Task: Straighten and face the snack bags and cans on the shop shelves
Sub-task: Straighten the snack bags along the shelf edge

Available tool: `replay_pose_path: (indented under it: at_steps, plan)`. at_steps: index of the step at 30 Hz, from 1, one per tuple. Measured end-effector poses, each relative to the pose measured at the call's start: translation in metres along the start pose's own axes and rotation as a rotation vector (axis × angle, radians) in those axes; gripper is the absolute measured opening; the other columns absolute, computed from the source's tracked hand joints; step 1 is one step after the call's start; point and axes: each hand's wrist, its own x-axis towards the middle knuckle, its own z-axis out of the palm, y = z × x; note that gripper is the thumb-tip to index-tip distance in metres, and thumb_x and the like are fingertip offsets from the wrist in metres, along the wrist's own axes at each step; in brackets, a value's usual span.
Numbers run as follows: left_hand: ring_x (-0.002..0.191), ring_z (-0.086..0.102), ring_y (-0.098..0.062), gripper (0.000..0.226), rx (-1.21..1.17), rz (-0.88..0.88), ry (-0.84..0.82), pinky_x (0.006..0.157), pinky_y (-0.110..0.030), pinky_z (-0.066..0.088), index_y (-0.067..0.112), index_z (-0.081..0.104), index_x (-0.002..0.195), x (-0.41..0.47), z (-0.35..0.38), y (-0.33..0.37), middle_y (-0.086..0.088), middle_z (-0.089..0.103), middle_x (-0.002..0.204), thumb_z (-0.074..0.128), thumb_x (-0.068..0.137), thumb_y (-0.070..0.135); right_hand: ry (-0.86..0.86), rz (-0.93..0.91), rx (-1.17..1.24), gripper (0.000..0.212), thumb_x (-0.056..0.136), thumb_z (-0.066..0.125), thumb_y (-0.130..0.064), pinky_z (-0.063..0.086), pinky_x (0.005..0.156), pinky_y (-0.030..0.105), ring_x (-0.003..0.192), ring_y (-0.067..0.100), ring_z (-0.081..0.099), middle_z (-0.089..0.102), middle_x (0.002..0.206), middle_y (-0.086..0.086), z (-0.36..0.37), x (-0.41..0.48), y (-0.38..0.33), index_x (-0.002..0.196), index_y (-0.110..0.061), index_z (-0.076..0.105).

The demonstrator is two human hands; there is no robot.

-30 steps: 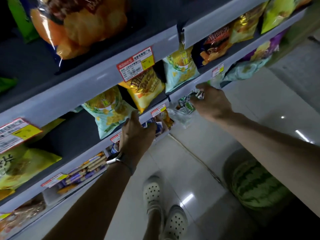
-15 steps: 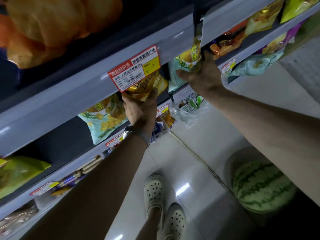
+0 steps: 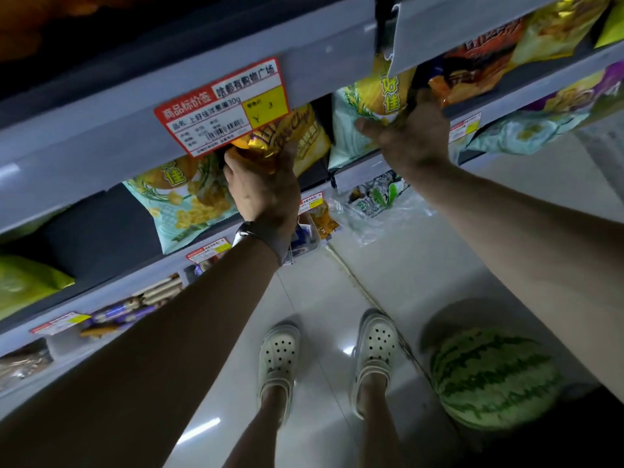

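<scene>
Both grips have moved upward: left grip [image 3: 263, 194] grasps the yellow bag [image 3: 305, 140], right grip [image 3: 413, 136] pinches the teal bag [image 3: 347, 130].

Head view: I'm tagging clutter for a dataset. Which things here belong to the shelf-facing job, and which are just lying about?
Job in hand:
left hand gripping the yellow chip bag
right hand holding the pale green snack bag
orange snack bag further right

Just lying about:
watermelon
white clogs
red price tag
</scene>
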Motion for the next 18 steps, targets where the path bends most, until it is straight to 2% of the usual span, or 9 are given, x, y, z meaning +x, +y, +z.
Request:
replay_pose_path:
  at_steps: [2,6,10,12,14,16,18]
  plan:
    - [0.124,0.055,-0.036,0.075,-0.036,0.056,0.023,0.095,-0.036,0.041,0.004,0.053,0.135,-0.008,-0.005,0.001,-0.015,0.060,0.133,0.086,0.082,0.045,-0.003,-0.002,0.027,0.079,0.069,0.090,-0.054,0.040,0.081,0.019,0.105,0.017,0.062,0.070,0.123,-0.001,-0.002,0.001,0.003,0.127,-0.011,0.058]
    - [0.109,0.062,-0.031,0.063,-0.074,0.122,0.037,0.089,-0.042,0.053,0.013,0.054,0.117,-0.025,-0.016,-0.007,-0.012,0.065,0.119,0.083,0.077,0.051,-0.031,-0.029,0.026,0.094,0.055,0.081,-0.070,0.051,0.093,0.032,0.112,0.026,0.063,0.067,0.125,0.005,-0.003,0.005,0.006,0.128,-0.013,0.060]
    - [0.105,0.064,-0.028,0.057,-0.053,0.148,0.066,0.084,-0.054,0.058,0.023,0.051,0.116,-0.044,-0.033,-0.014,-0.009,0.066,0.117,0.083,0.077,0.051,-0.077,-0.028,0.081,0.098,0.055,0.083,-0.069,0.046,0.087,0.025,0.108,0.022,0.062,0.064,0.129,0.005,-0.011,0.009,0.010,0.132,-0.014,0.060]
    - [0.107,0.064,-0.021,0.056,-0.037,0.138,0.064,0.083,-0.052,0.060,0.030,0.048,0.121,-0.059,-0.044,-0.017,-0.005,0.064,0.122,0.084,0.081,0.046,-0.089,-0.027,0.096,0.093,0.056,0.085,-0.067,0.041,0.083,0.021,0.104,0.020,0.062,0.064,0.127,0.004,-0.014,0.008,0.011,0.130,-0.015,0.060]
    - [0.103,0.064,-0.015,0.057,-0.047,0.106,0.086,0.080,-0.049,0.061,0.024,0.049,0.125,-0.075,-0.054,-0.022,-0.003,0.064,0.121,0.083,0.083,0.042,-0.110,-0.058,0.093,0.088,0.057,0.085,-0.066,0.039,0.079,0.021,0.102,0.019,0.061,0.065,0.123,0.004,-0.013,0.003,0.008,0.125,-0.015,0.061]
    - [0.104,0.063,-0.019,0.062,-0.062,0.083,0.134,0.079,-0.048,0.060,0.016,0.051,0.129,-0.086,-0.060,-0.028,-0.003,0.064,0.121,0.083,0.082,0.043,-0.126,-0.114,0.093,0.084,0.059,0.086,-0.062,0.038,0.079,0.021,0.103,0.019,0.058,0.061,0.121,0.004,-0.010,-0.004,0.003,0.122,-0.013,0.061]
    - [0.107,0.062,-0.020,0.062,-0.083,0.063,0.170,0.080,-0.042,0.058,0.015,0.052,0.129,-0.095,-0.064,-0.034,-0.002,0.064,0.120,0.084,0.082,0.041,-0.140,-0.164,0.079,0.080,0.061,0.088,-0.057,0.037,0.081,0.020,0.104,0.018,0.055,0.055,0.117,0.002,-0.004,-0.011,-0.003,0.121,-0.011,0.061]
